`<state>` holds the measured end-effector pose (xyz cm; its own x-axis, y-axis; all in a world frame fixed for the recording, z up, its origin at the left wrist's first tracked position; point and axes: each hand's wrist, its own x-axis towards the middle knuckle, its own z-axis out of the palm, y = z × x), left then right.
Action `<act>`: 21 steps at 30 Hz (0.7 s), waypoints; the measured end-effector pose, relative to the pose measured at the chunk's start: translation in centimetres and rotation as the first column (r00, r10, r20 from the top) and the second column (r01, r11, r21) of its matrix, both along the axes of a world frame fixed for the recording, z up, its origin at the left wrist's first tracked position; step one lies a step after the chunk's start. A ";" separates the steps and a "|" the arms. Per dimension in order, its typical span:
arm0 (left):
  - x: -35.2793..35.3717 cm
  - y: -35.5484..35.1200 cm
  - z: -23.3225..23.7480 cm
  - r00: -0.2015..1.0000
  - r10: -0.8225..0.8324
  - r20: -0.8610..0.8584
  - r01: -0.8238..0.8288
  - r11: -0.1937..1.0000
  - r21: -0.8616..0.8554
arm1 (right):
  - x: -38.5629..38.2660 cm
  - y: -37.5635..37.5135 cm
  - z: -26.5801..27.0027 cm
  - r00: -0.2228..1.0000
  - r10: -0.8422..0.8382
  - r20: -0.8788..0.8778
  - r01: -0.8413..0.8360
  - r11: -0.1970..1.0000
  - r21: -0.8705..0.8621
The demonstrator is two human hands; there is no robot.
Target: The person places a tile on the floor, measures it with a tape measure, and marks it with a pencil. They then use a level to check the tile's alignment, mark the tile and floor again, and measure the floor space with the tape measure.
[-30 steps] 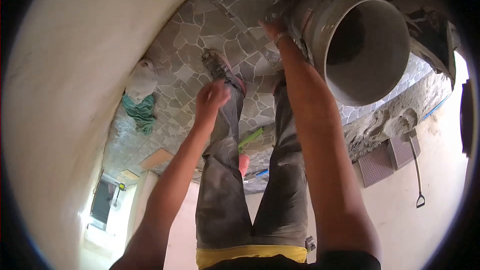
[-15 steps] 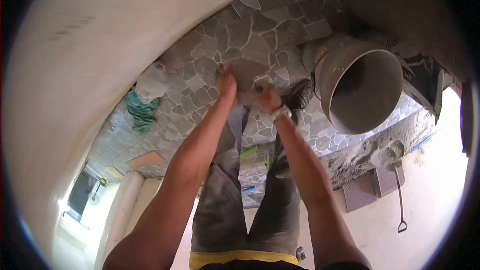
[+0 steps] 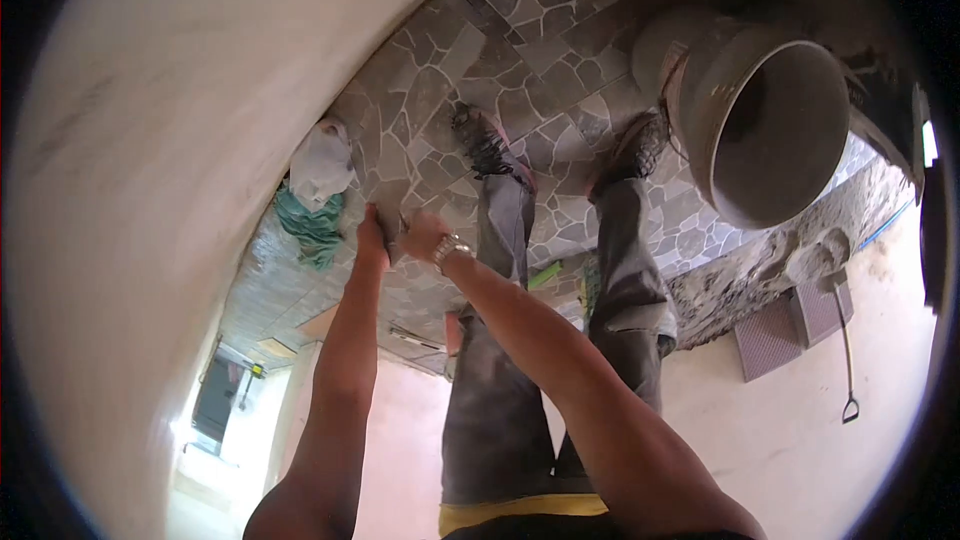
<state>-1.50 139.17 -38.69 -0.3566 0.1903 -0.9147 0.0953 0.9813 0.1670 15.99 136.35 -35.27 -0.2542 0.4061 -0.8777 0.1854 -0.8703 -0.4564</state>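
Both my hands hold a flat grey piece (image 3: pixel 393 224) low over the stone-patterned floor (image 3: pixel 440 80), left of my feet. Its colour blends with the floor, so its outline and exact kind are hard to make out. My left hand (image 3: pixel 372 237) closes on its left edge. From the right, my right hand (image 3: pixel 425 237) grips it with bent fingers; a metal watch (image 3: pixel 452 247) circles that wrist. Just beyond my left hand lie a white bag (image 3: pixel 322 162) and a crumpled green bag (image 3: pixel 308 227) against the wall.
At right stands a large grey bucket (image 3: pixel 725 130), tilted in view, beside my right shoe (image 3: pixel 640 145). Past it, a strip of rough mortar or sand (image 3: pixel 730 285) runs along the wall, with a shovel (image 3: pixel 848 360) and brown textured panels (image 3: pixel 768 345). A pale wall (image 3: pixel 200 120) curves along the left.
Both hands have moved left with the flat piece, from in front of my legs to near the bags. My view has shifted, and both shoes show more fully.
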 end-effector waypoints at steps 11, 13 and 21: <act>-4.7 11.6 -6.0 0.923 -0.293 0.250 0.354 0.901 -0.251 | -3.5 4.9 -8.1 0.991 0.098 -0.094 -0.052 0.914 0.403; -4.7 13.6 -5.2 0.946 0.095 0.309 0.005 0.951 -0.308 | 0.3 4.5 -9.0 0.989 0.149 -0.008 -0.128 0.874 0.469; -8.2 19.7 -3.5 0.604 0.511 0.612 -0.385 0.859 -0.337 | 20.9 2.9 -19.1 0.583 -0.792 0.179 0.812 0.574 -0.105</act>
<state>-9.74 158.84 -42.19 0.3498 0.0105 -0.9368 -0.4367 0.8865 -0.1531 36.88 139.25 -54.36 0.1985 0.2531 -0.9468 -0.5899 -0.7407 -0.3217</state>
